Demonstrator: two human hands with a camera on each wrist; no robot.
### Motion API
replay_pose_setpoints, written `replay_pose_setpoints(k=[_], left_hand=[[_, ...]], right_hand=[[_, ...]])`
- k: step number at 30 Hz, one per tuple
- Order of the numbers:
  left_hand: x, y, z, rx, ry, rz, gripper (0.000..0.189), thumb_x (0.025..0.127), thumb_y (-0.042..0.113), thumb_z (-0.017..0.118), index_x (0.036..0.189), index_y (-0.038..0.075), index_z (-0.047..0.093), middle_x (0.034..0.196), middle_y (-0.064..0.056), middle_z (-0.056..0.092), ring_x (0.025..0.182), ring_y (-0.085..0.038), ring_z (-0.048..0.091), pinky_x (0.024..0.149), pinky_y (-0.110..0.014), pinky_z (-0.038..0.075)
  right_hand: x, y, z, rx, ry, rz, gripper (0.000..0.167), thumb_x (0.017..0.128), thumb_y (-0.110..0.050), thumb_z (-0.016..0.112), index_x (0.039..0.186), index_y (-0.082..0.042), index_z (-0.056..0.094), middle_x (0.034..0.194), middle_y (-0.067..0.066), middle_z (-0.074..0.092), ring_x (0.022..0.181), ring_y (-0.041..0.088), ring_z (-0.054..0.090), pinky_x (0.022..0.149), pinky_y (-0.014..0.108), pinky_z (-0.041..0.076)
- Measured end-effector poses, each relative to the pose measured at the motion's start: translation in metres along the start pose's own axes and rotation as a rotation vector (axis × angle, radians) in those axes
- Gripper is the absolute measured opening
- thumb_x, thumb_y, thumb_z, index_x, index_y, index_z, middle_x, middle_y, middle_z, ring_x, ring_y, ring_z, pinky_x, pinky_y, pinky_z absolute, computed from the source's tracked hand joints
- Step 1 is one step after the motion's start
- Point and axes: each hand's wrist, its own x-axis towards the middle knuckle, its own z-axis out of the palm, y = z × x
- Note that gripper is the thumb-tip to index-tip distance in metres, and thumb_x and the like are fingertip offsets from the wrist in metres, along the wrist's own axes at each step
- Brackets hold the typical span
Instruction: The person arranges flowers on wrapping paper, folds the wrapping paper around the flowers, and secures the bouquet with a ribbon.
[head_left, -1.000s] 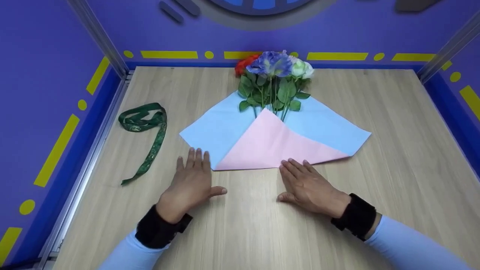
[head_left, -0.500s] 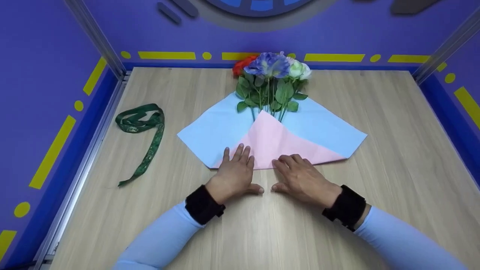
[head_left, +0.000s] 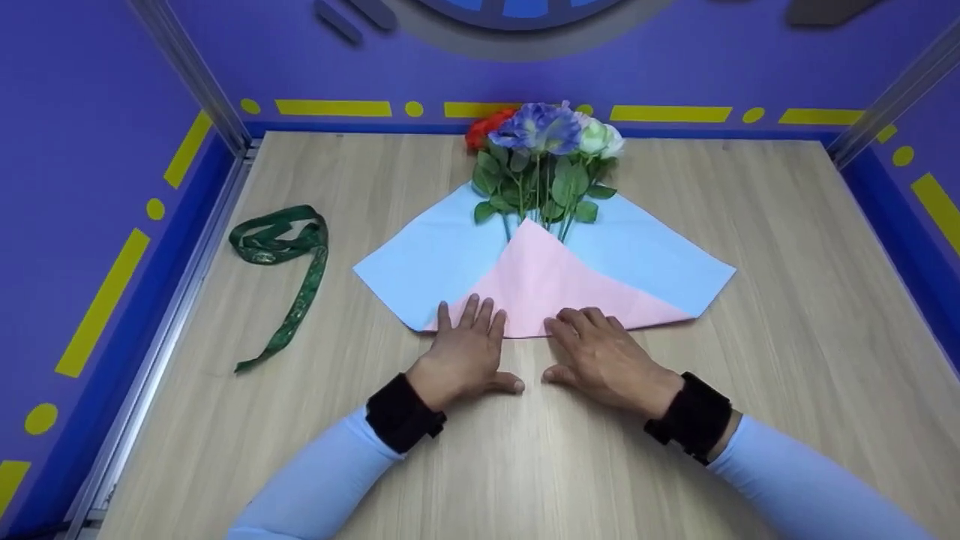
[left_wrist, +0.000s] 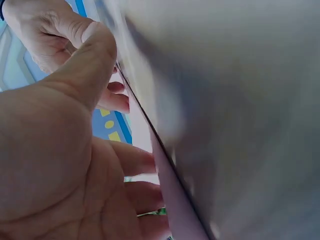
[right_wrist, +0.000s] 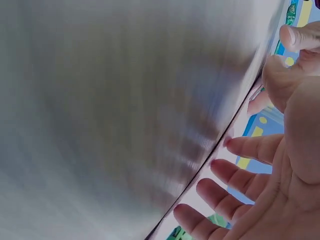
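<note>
A sheet of wrapping paper, blue [head_left: 652,240] on its inner face, lies on the table with its pink flap [head_left: 536,277] folded up over the flower stems. The bouquet [head_left: 544,150] of artificial flowers, red, purple and pale green-white, rests on it with heads toward the back wall. My left hand [head_left: 461,352] lies with spread, straight fingers on the folded bottom edge, left of centre. Just right of centre, my right hand [head_left: 611,360] rests its slightly bent fingertips on the same edge. In the right wrist view, the fingers [right_wrist: 220,197] touch along the pink fold. Both thumbs point inward.
A loosely coiled green ribbon [head_left: 289,247] lies to the left, its tail trailing toward the front. Blue-purple panels [head_left: 360,67] with yellow marks border the wooden table [head_left: 787,300] at the back and sides.
My left hand has moved right, from beside the paper's left corner onto the folded edge. My right hand has shifted slightly left, its fingers more bent. The flowers and ribbon stay put.
</note>
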Motion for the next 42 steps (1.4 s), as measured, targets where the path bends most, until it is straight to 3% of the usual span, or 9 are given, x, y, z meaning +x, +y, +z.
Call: replay_pose_setpoints(k=[6,12,20,22,24,28,31,35,42], left_hand=[[-0.005,-0.008,0.007,-0.066,0.012,0.03,0.117,0.092,0.077,0.06,0.168,0.002,0.014,0.176,-0.022,0.01,0.164,-0.038,0.006,0.125,-0.073,0.014],[-0.008,-0.01,0.009,-0.089,-0.014,0.044,0.121,0.091,0.077,0.062,0.168,0.0,0.01,0.176,-0.023,0.005,0.164,-0.039,0.002,0.125,-0.072,0.013],[-0.013,-0.027,0.003,-0.178,-0.064,0.07,0.122,0.09,0.072,0.068,0.168,-0.001,0.01,0.176,-0.022,0.002,0.164,-0.039,-0.002,0.127,-0.069,0.009],[-0.015,-0.042,-0.004,-0.23,-0.065,0.019,0.11,0.096,0.067,0.065,0.168,0.0,0.016,0.176,-0.023,0.006,0.164,-0.041,0.001,0.128,-0.068,0.01],[-0.015,-0.064,-0.012,-0.276,-0.026,-0.079,0.095,0.102,0.059,0.06,0.166,-0.001,0.023,0.174,-0.025,0.012,0.163,-0.045,0.007,0.127,-0.069,0.014],[-0.002,-0.116,-0.025,-0.369,0.125,-0.331,0.071,0.109,0.04,0.053,0.16,-0.007,0.036,0.164,-0.035,0.031,0.152,-0.053,0.031,0.12,-0.066,0.034],[0.01,-0.146,-0.027,-0.426,0.223,-0.454,0.062,0.108,0.031,0.053,0.152,-0.013,0.044,0.147,-0.039,0.045,0.137,-0.054,0.045,0.111,-0.061,0.043],[0.018,-0.165,-0.026,-0.447,0.262,-0.513,0.062,0.106,0.03,0.057,0.144,-0.018,0.048,0.136,-0.039,0.051,0.129,-0.052,0.05,0.109,-0.059,0.043],[0.026,-0.178,-0.037,-0.6,0.194,-0.536,0.078,0.098,0.031,0.068,0.149,-0.02,0.037,0.14,-0.04,0.054,0.13,-0.05,0.055,0.11,-0.057,0.047]], right_hand=[[0.011,-0.011,-0.003,-0.071,-0.017,-0.027,0.081,0.099,-0.059,0.065,0.154,-0.002,0.049,0.157,0.022,0.049,0.145,0.044,0.046,0.114,0.062,0.043],[0.032,-0.03,0.001,-0.126,-0.155,-0.114,0.084,0.108,-0.059,0.046,0.164,0.001,0.031,0.173,0.02,0.026,0.162,0.04,0.019,0.128,0.061,0.021],[0.042,-0.037,0.011,-0.116,-0.261,-0.122,0.077,0.112,-0.052,0.035,0.166,0.001,0.024,0.174,0.02,0.022,0.163,0.035,0.017,0.13,0.059,0.016],[0.042,-0.038,0.012,-0.095,-0.271,-0.116,0.078,0.112,-0.054,0.034,0.166,0.001,0.023,0.174,0.019,0.02,0.163,0.034,0.016,0.13,0.06,0.014],[0.042,-0.038,0.012,-0.085,-0.285,-0.106,0.081,0.111,-0.058,0.031,0.167,0.001,0.02,0.175,0.018,0.017,0.164,0.033,0.013,0.131,0.06,0.012],[0.041,-0.036,0.012,-0.079,-0.316,-0.079,0.09,0.109,-0.068,0.026,0.168,-0.001,0.015,0.177,0.016,0.011,0.165,0.032,0.007,0.131,0.06,0.008],[0.041,-0.035,0.013,-0.071,-0.319,-0.075,0.092,0.108,-0.07,0.026,0.168,-0.001,0.014,0.177,0.017,0.011,0.165,0.032,0.006,0.131,0.06,0.007],[0.042,-0.036,0.013,-0.057,-0.314,-0.084,0.092,0.108,-0.069,0.028,0.168,-0.001,0.014,0.176,0.017,0.011,0.165,0.032,0.007,0.131,0.06,0.008],[0.042,-0.036,0.013,-0.057,-0.298,-0.09,0.092,0.108,-0.068,0.029,0.168,0.0,0.015,0.176,0.018,0.012,0.165,0.033,0.008,0.131,0.06,0.009]])
